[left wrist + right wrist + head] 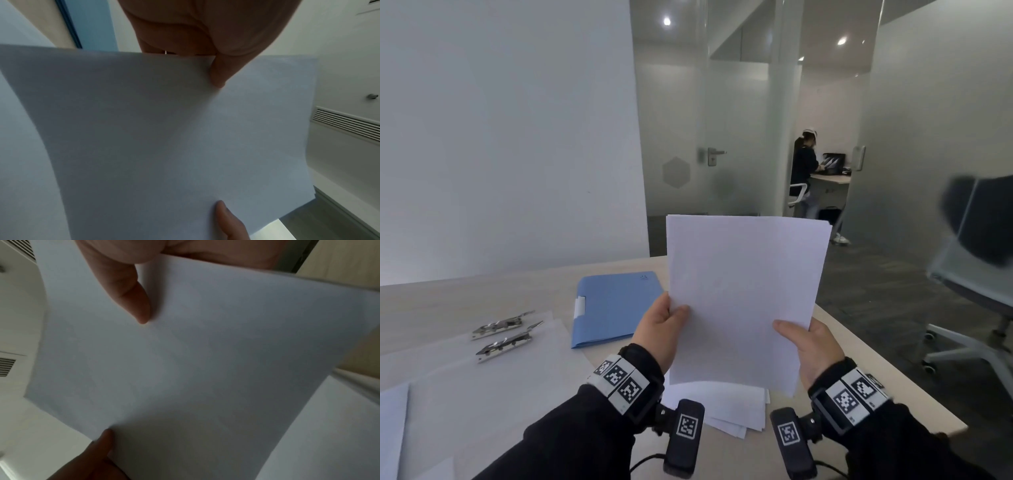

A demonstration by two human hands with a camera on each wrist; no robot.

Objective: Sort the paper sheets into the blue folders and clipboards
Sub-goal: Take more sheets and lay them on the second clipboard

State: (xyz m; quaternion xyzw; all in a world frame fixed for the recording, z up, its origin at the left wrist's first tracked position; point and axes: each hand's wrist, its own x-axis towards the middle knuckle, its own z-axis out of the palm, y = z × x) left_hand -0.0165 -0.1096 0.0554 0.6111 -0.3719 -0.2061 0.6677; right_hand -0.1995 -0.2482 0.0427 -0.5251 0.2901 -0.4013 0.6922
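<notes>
A: Your left hand and right hand each pinch a lower side edge of the thin stack of white paper sheets, thumbs in front.

B: Where's the stack?

A: Upright, raised above the pale wooden table. The closed blue plastic folder lies flat just left; two clear clipboards with metal clips further left.

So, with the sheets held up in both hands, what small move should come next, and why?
Probably lower the sheets toward the blue folder. Left hand and right hand both pinch them above the table, and the folder lies closed just to their left.
</notes>
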